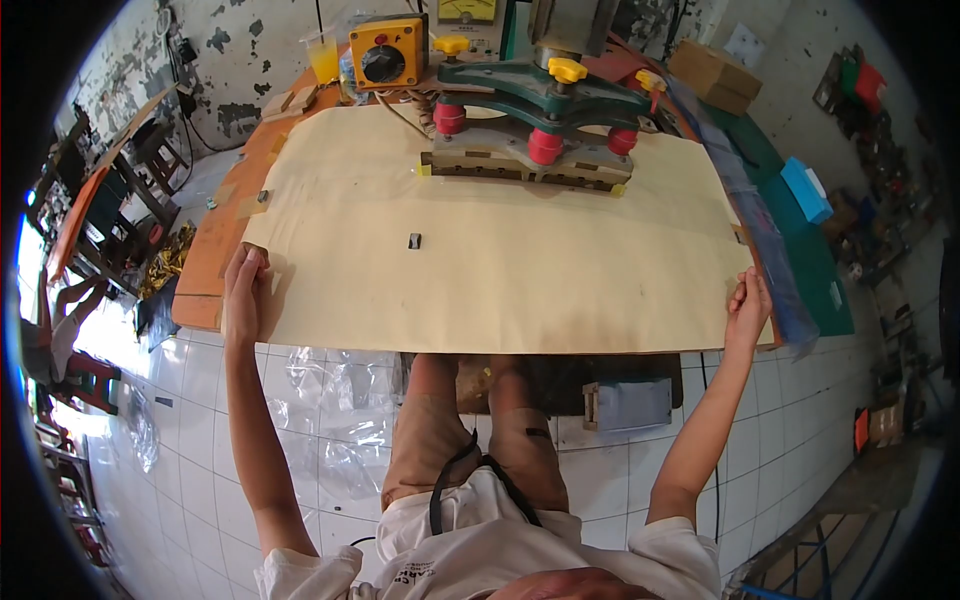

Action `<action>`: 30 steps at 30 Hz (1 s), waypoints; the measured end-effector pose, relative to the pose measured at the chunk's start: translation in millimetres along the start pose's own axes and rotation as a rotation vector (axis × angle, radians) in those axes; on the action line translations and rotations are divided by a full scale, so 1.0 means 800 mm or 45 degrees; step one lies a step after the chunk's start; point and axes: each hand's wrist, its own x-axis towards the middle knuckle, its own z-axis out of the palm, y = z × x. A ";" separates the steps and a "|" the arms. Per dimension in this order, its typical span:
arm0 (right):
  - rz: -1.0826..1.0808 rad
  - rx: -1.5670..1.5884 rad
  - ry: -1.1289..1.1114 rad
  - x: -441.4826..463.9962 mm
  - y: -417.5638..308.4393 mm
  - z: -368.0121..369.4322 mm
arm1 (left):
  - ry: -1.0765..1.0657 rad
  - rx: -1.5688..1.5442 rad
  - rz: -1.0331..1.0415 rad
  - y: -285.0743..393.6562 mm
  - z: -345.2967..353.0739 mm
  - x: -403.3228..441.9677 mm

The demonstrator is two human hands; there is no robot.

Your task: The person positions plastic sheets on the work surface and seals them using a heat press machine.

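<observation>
A large cream-coloured sheet (500, 280) spreads over the orange worktable, its near edge lying in front of my knees. At the sheet's left edge is my left hand (245, 290), with fingers curled closed on the margin. My right hand (748, 308) is closed at the right edge, its fingers bent in a pinch on the sheet. A small dark clip-like piece (414, 241) lies on the sheet, left of the middle. Above the far part of the sheet stands a press head (530, 165) with a dark green frame, red knobs and yellow handles.
A yellow control box (386, 54) with a black dial and a cup of orange drink (323, 58) stand at the back left. At the right are clear plastic (765, 245), a blue box (806, 190) and a cardboard box (713, 76). A grey bin (630, 404) stands beneath the table.
</observation>
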 end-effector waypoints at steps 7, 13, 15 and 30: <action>-0.001 -0.015 -0.013 0.002 0.002 -0.002 | 0.024 0.009 0.001 -0.003 0.000 0.000; -0.007 -0.008 -0.001 -0.002 0.000 0.001 | 0.027 0.042 0.001 0.001 0.002 -0.001; -0.004 -0.008 -0.004 -0.001 0.000 0.000 | 0.026 0.044 0.002 0.001 0.002 -0.001; 0.003 0.000 -0.009 0.000 0.001 0.000 | 0.040 0.037 -0.007 0.002 0.002 -0.001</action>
